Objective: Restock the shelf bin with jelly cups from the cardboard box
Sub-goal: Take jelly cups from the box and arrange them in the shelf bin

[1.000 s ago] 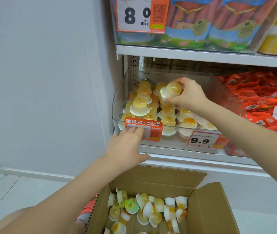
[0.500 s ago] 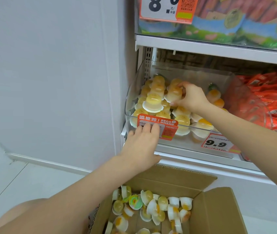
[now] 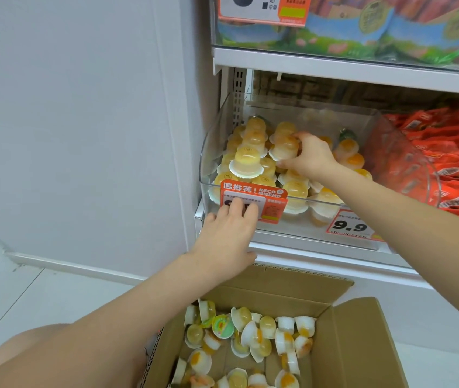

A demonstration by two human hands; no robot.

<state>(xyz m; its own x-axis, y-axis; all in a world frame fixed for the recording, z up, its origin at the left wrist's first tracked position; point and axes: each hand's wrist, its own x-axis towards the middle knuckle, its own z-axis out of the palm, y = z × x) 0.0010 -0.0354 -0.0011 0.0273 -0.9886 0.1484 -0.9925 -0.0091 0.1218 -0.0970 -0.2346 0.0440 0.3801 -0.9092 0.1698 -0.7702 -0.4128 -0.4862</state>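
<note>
A clear plastic shelf bin (image 3: 208,152) holds stacked upside-down jelly cups, yellow and white. My right hand (image 3: 310,156) reaches into the bin and grips one jelly cup (image 3: 284,148) that sits on top of the stack. My left hand (image 3: 226,233) rests with straight fingers against the bin's front wall, over the orange label (image 3: 267,196). Below, an open cardboard box (image 3: 357,345) holds several loose jelly cups (image 3: 253,334) lying in disorder.
Red snack packets (image 3: 452,161) fill the neighbouring bin on the right. A price tag reading 9.9 (image 3: 350,226) hangs on the shelf edge. An upper shelf (image 3: 334,67) carries bagged goods. A white wall (image 3: 82,121) stands to the left.
My right hand has lowered the jelly cup from above the bin down onto the stack. My left hand has stayed on the bin's front. The camera has shifted left and down.
</note>
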